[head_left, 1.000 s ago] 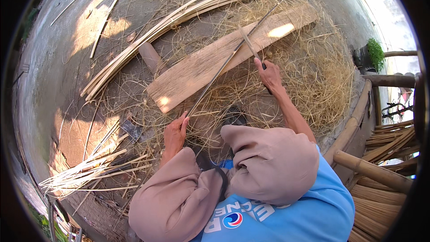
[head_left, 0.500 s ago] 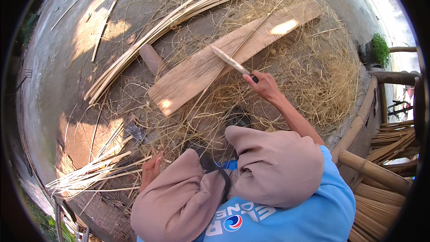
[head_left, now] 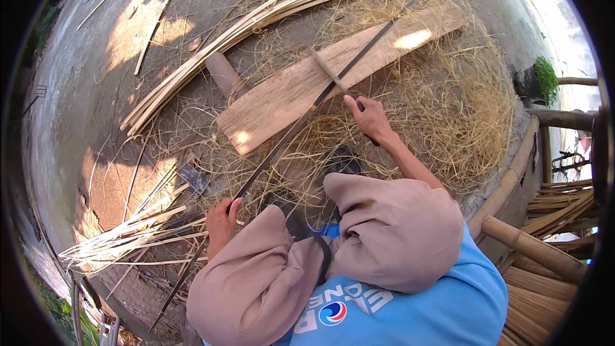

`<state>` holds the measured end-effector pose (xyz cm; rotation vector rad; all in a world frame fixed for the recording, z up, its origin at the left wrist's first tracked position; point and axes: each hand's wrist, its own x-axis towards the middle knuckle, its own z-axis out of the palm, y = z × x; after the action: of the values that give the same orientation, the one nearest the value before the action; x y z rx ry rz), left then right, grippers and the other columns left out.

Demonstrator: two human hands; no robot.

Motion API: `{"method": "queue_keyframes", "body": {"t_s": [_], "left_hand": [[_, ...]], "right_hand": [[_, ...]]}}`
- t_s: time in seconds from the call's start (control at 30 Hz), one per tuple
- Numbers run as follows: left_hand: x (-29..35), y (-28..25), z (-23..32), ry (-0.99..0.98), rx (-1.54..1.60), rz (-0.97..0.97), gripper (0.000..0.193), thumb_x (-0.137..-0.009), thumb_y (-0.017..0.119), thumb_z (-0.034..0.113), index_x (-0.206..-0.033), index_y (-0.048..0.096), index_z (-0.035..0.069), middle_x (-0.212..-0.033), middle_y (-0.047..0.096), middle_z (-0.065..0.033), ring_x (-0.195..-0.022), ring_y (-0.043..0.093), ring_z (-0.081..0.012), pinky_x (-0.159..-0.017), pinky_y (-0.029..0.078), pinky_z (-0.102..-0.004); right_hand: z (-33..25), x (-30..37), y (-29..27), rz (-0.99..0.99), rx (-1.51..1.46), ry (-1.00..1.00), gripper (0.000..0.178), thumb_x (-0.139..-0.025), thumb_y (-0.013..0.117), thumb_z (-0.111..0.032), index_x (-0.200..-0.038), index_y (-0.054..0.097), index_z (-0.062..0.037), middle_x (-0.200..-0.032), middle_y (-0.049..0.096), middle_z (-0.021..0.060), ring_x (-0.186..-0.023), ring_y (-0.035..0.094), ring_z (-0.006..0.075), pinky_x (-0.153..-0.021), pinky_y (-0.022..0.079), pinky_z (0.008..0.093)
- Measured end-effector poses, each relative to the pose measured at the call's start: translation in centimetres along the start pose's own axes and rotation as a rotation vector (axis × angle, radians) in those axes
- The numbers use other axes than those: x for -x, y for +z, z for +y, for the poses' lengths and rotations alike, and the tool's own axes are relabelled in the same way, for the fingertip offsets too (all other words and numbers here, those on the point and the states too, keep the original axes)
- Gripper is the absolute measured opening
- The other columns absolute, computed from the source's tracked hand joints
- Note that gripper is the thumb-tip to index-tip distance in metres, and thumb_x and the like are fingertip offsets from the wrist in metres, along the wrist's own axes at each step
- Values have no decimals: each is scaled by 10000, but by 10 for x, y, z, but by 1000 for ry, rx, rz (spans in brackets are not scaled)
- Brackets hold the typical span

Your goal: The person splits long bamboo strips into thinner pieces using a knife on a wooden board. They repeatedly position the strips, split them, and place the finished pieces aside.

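Observation:
A long, thin strip [head_left: 275,152], dark-faced and probably bamboo, runs diagonally from beside my left knee across a flat wooden board [head_left: 269,102] toward the far right. My left hand [head_left: 222,222] is closed around its near part, and a tail of it continues down to the lower left. My right hand [head_left: 371,118] grips the dark handle of a knife [head_left: 327,70] just off the board's near edge. Its blade lies across the strip over the board; whether it presses on it I cannot tell.
Pale curly shavings [head_left: 474,115] litter the ground around the board. A bundle of long pale strips [head_left: 269,9] curves behind it, near a short log piece [head_left: 222,74]. Shorter strips [head_left: 122,240] lie at left. Bamboo rails [head_left: 532,247] stand at right.
The strip now shows a broad dark face instead of a narrow pale edge. My left hand has come slightly forward, closed on it. The knife blade has tilted more upright.

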<state>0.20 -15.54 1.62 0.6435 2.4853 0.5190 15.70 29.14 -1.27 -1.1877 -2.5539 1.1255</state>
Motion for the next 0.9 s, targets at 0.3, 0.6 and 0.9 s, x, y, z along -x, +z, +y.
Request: {"method": "queue_keyframes", "body": {"t_s": [0.3,0.6,0.9], "left_hand": [[-29,52,23,216,-44,298,366,-1038,575,438,-881,575,107,-665,626,-188,-647,615,-455,-557,420,-527],[-33,40,17,184,-73,238,388,-1041,565,448,-859,583,106,-685,627,-200,-663,606,-466,-562,420,-530],[21,9,-35,73,-67,76,392,-1028,607,398,-812,521,82,-670,592,-191,-646,586,-443,-555,414,-499]], "right_hand": [[-19,41,-20,-243,204,-125,590,-982,609,-576,-885,705,-2,-654,652,214,-632,677,385,-606,525,481],[-10,58,2,-261,235,-432,670,-986,560,-630,-836,682,12,-694,662,244,-720,697,392,-693,533,510],[16,0,-36,-88,330,-83,706,-978,553,-658,-789,659,14,-651,635,246,-673,672,395,-649,498,509]]}}
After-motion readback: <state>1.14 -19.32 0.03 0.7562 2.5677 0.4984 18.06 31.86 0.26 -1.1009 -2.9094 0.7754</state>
